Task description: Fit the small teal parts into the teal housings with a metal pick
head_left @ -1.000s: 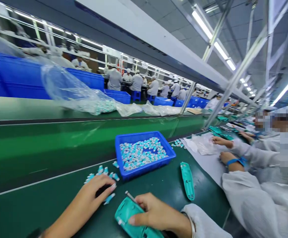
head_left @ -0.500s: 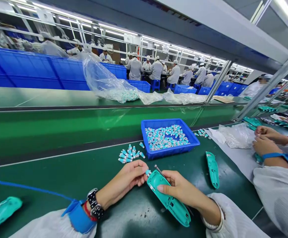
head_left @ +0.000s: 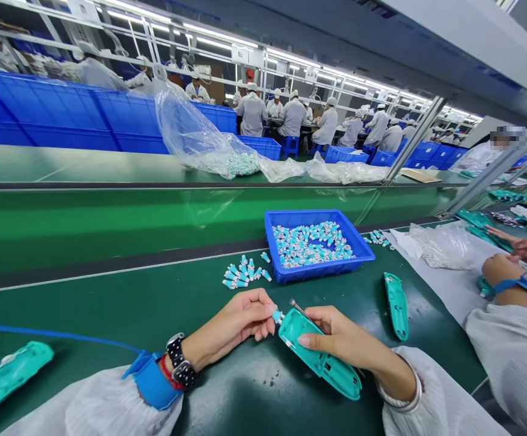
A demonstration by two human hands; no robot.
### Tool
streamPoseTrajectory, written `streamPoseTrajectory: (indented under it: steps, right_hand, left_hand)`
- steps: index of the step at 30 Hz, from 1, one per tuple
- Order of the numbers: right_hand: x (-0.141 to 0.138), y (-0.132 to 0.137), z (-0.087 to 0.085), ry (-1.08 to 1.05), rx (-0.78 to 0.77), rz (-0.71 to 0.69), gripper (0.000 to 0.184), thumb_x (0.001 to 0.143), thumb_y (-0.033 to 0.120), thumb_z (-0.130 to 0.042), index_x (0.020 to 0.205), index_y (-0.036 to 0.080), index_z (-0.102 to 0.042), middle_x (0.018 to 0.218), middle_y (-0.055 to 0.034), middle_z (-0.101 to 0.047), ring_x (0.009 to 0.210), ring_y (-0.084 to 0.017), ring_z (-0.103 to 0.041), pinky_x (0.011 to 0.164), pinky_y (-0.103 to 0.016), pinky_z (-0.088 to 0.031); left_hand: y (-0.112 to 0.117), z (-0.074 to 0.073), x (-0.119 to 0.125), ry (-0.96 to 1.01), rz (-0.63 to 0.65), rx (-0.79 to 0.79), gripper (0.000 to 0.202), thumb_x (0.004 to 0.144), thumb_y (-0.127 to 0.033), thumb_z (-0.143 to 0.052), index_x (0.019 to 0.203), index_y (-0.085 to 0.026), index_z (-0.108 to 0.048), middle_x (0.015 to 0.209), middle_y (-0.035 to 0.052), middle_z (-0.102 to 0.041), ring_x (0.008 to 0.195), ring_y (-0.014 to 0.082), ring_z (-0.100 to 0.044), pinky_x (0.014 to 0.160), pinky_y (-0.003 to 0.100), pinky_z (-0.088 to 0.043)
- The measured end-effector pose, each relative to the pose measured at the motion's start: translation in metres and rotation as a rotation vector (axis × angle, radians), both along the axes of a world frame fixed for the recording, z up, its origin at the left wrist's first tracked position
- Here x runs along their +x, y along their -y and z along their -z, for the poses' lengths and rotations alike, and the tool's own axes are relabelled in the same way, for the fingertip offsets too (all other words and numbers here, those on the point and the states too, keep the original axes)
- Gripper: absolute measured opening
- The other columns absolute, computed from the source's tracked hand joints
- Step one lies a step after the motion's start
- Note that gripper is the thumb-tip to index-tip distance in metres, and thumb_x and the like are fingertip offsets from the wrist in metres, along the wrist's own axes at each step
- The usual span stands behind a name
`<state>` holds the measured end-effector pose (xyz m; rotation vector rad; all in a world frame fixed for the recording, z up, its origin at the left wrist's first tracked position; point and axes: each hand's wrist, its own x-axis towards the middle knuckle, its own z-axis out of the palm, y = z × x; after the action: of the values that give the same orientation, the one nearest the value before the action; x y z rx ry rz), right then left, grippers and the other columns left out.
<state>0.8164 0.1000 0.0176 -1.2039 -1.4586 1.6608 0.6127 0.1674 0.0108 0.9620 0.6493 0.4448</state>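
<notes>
My left hand (head_left: 250, 316) pinches a small turquoise-and-white plastic part (head_left: 278, 317) between thumb and fingertips. The part is at the upper end of a turquoise plastic housing half (head_left: 320, 354); whether it touches cannot be made out. My right hand (head_left: 331, 339) is closed around that housing, thumb on its open inner side, and also has a thin metal rod-like tool (head_left: 298, 307) in its grip, its end jutting past the housing. Beyond my hands, a loose cluster of the same small parts (head_left: 240, 274) lies on the green bench beside a blue tray (head_left: 285, 277) holding many more.
Another turquoise housing (head_left: 397, 306) lies to the right, and one more (head_left: 11, 378) at the far left. A co-worker's hands (head_left: 508, 266) work at the right beside a clear bag (head_left: 442, 245). A blue cord (head_left: 54, 335) runs from my left wristband.
My view has shifted slightly, so the scene sits further right. The small part now shows a little more apart from the housing's end. The co-worker's hands have moved.
</notes>
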Motion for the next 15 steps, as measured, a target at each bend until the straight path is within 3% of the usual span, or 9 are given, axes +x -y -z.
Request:
streamPoseTrajectory:
  steps: [6,15]
  right_hand:
    - [-0.0018,0.0005,-0.0007,-0.045,-0.109,0.015,0.038,0.067,0.041,-0.075,0.088,0.010,-0.063,0.076,-0.0001,-0.056,0.070,-0.010,-0.047,0.063,-0.021,-0.036]
    - [-0.0002,-0.0010,0.0055,-0.091,-0.160,-0.014,0.040,0.064,0.042,-0.077,0.082,0.010,-0.060,0.071,0.0015,-0.053,0.064,-0.008,-0.044,0.060,-0.020,-0.035]
  left_hand:
    - [0.0003,0.0021,0.0003,0.012,-0.001,-0.008,0.033,0.071,-0.038,-0.072,0.072,-0.013,-0.050,0.061,0.0015,-0.061,0.053,0.0054,-0.050,0.052,0.018,-0.036]
    - [0.0040,0.0059,0.0001,0.007,0.018,0.012,0.037,0.068,-0.040,-0.075,0.071,-0.013,-0.049,0.060,0.0023,-0.063,0.051,0.0055,-0.052,0.051,0.018,-0.038]
